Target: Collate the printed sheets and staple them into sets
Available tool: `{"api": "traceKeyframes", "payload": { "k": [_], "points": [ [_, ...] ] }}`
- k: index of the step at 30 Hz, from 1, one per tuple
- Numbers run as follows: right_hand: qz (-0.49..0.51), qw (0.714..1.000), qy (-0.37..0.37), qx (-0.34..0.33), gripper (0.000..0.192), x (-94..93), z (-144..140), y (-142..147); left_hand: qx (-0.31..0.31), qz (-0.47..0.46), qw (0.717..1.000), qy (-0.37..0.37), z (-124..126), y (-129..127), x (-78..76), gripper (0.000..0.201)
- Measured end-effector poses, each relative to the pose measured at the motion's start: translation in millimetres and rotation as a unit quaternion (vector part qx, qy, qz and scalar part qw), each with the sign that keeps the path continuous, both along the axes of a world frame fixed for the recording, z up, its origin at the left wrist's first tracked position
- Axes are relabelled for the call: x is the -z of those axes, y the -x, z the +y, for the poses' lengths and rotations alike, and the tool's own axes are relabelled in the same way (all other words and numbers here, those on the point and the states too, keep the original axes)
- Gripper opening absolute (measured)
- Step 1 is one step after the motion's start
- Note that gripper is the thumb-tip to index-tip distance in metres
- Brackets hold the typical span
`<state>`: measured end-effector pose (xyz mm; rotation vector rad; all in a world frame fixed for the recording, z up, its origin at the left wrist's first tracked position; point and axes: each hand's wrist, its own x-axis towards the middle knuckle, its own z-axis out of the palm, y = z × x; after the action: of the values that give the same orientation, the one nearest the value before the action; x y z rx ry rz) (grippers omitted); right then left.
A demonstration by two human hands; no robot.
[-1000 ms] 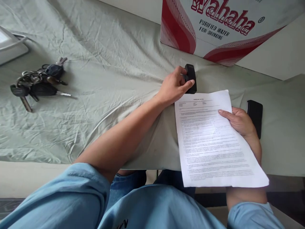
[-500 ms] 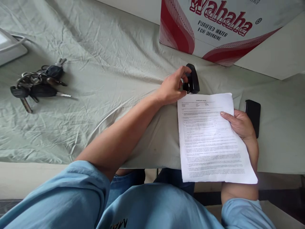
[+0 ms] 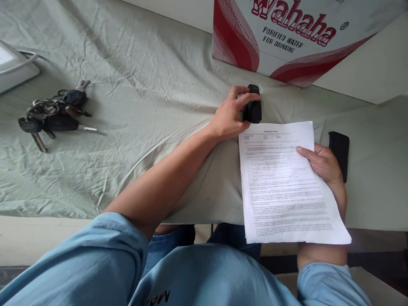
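Stapler (image 3: 253, 109), black, small: we find it on the cloth-covered worktop (image 3: 143, 76), just beyond the far left corner of the printed sheet and just near of the carton. Our left hand (image 3: 231, 117) has its grip closed around it, fingers over the top and thumb at the near side; a ring shows on one finger.

Printed sheet (image 3: 283, 182), white, dense text with a short heading: it lies over the near edge of the worktop, right of centre, its near end hanging past the edge. Our right hand (image 3: 323, 163) grasps it at the right margin, thumb on top and fingers underneath.

Black case (image 3: 339, 151), flat, rounded corners: just right of the right hand, on the cloth.

Carton (image 3: 287, 38), red and white, marked "Wahaha purified water for drinking": far right, standing on the worktop.

Bunch of keys (image 3: 52, 117), with dark fobs: far left, well apart from both hands.

White device (image 3: 14, 68), only partly in view: left edge, beyond the keys.
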<state>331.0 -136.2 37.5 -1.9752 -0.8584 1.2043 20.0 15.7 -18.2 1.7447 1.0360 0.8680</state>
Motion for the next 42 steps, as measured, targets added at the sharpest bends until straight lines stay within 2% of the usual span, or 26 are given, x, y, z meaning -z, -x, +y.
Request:
{"api": "traceKeyframes", "payload": {
  "k": [7, 14, 24, 30, 33, 38, 42],
  "points": [
    [0.005, 1.000, 0.008, 0.002, 0.048, -0.8, -1, -1, 0.001, 0.016, 1.000, -0.015, -1, -1, 3.7, 0.051],
    [0.009, 1.000, -0.005, 0.012, 0.047, 4.6, -1, -7, -0.014, -0.003, 1.000, 0.014, 1, -6, 4.5, 0.045],
    [0.000, 0.999, -0.011, 0.031, 0.037, 6.0, -4, -6, -0.009, 0.015, 1.000, 0.005, 0, -8, 8.9, 0.062],
    [0.006, 1.000, -0.009, 0.022, 0.042, 10.4, -1, -13, -0.004, 0.027, 1.000, 0.006, -1, -5, 8.4, 0.066],
    [0.014, 1.000, -0.015, 0.024, 0.045, 11.9, 1, -14, -0.004, 0.022, 1.000, -0.010, 2, -5, 17.3, 0.062],
    [0.022, 0.998, -0.047, 0.032, 0.053, 20.3, 2, -13, -0.026, -0.020, 0.997, -0.072, 16, -4, 43.3, 0.041],
    [0.027, 0.997, -0.068, 0.031, 0.051, 23.0, 0, -14, -0.028, -0.026, 0.995, -0.089, 19, -3, 49.9, 0.045]
  ]
}}
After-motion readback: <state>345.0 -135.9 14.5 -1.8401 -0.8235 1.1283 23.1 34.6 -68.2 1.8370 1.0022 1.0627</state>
